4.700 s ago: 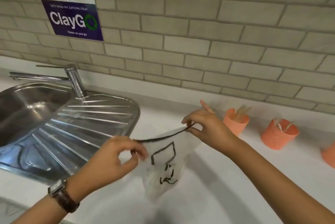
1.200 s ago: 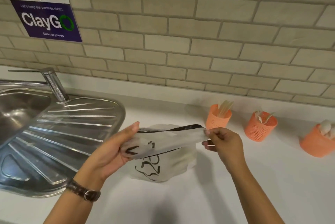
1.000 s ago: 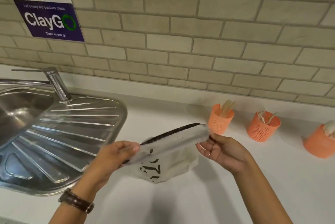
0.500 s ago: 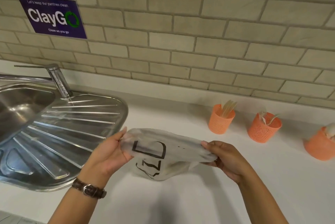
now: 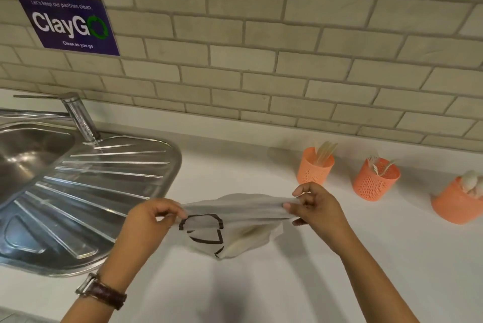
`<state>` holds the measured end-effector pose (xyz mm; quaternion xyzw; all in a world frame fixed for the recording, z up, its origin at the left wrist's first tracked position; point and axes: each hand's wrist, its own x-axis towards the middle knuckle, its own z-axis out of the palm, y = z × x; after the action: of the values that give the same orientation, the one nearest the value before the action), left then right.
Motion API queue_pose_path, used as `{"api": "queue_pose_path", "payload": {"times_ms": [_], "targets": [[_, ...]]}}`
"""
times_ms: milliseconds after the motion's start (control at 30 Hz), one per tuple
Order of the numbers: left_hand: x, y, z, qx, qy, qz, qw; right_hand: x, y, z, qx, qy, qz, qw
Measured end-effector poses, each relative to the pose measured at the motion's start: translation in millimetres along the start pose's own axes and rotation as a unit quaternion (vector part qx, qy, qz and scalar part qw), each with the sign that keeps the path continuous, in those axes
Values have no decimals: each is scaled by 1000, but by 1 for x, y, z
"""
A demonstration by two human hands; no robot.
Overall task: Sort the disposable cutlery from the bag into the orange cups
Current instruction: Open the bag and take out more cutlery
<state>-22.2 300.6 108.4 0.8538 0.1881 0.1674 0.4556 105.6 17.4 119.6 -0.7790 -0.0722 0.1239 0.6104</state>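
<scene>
A translucent white bag point(image 5: 235, 220) with black markings hangs stretched between my hands above the white counter point(image 5: 287, 283). My left hand point(image 5: 150, 219) pinches its left top edge. My right hand point(image 5: 315, 207) pinches its right top edge. Three orange mesh cups stand along the back right. The left cup point(image 5: 313, 169) holds pale flat sticks, the middle cup point(image 5: 375, 180) holds white forks, and the right cup point(image 5: 456, 201) holds white spoons. Whether anything lies inside the bag cannot be told.
A steel sink with drainboard point(image 5: 86, 192) and a tap point(image 5: 79, 116) fills the left. A tiled wall point(image 5: 261, 48) with a purple ClayGo sign point(image 5: 65, 14) rises behind the counter.
The bag's top has been folded over and is now pulled taut between both hands; its black rim no longer shows. My hands have shifted slightly right and the bag hangs lower.
</scene>
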Motion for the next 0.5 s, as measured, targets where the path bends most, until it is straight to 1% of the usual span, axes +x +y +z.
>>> {"api": "queue_pose_path", "payload": {"times_ms": [33,100,133,167,200,233,267,300,333,367,400,433,467,500], "targets": [[-1,-1,0,74,16,35,996,-1,0,3,-64,35,-47,996],[-5,3,1,208,54,93,972,0,5,5,-198,79,-134,968],[-8,5,1,260,65,106,958,0,7,6,-248,90,-172,949],[-10,6,3,296,59,103,948,0,8,6,-271,99,-193,938],[-13,8,4,313,41,91,945,0,7,7,-251,105,-184,944],[-14,7,6,305,18,77,949,0,4,7,-187,109,-142,966],[-16,7,8,284,-7,59,957,0,0,7,-96,103,-84,986],[-17,6,11,257,-33,42,965,-1,-4,6,18,76,-19,997],[-17,5,14,217,-50,30,974,0,-6,5,144,32,52,988],[-16,4,17,144,-57,10,988,1,-7,3,262,-13,120,957],[-15,2,19,33,-68,-32,997,3,-4,1,361,-55,176,914],[-12,0,20,-118,-92,-101,984,5,0,1,435,-84,218,869],[-8,-1,20,-285,-124,-182,933,7,7,3,490,-93,240,833],[-5,-3,21,-430,-146,-253,854,10,15,3,517,-91,249,814]]}}
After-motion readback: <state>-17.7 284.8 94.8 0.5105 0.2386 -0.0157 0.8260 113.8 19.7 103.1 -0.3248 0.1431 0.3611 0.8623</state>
